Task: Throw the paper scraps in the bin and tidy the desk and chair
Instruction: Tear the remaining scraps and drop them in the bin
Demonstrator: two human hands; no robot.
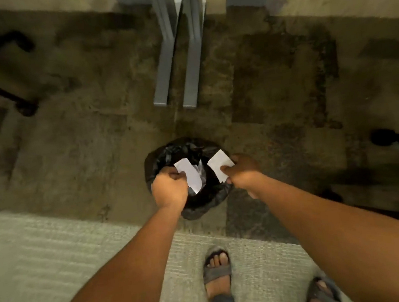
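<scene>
**Kid:** What do you see, looking down from your head?

**Me:** I see my two hands over the bin point(200, 207). It stands on the carpet point(70, 152), just in front of my feet. It has a black bag in it.

**Kid:** What is your left hand point(170, 188) doing?

**Me:** It is closed on a scrap of white paper point(189, 175). My fingers pinch one edge. The rest of the scrap hangs over the open mouth of the bin.

**Kid:** And your right hand point(244, 173)?

**Me:** It is closed too. It pinches another paper scrap point(219, 164) by its edge. That one sits above the right rim of the bin.

**Kid:** Is there paper in the bin?

**Me:** I see some white bits down in the bag, but they are blurry.

**Kid:** Is paper hard to hold?

**Me:** No. I think it is very light and thin. It bends and it can tear. A soft pinch on the edge should be enough.

**Kid:** Will it drop straight?

**Me:** Maybe not. Light paper can float sideways. I think the right one should be more over the middle of the bin.

**Kid:** What else is there?

**Me:** Gray desk legs point(172, 62) stand beyond the bin. Black chair legs point(1, 80) are far to the left.
</scene>
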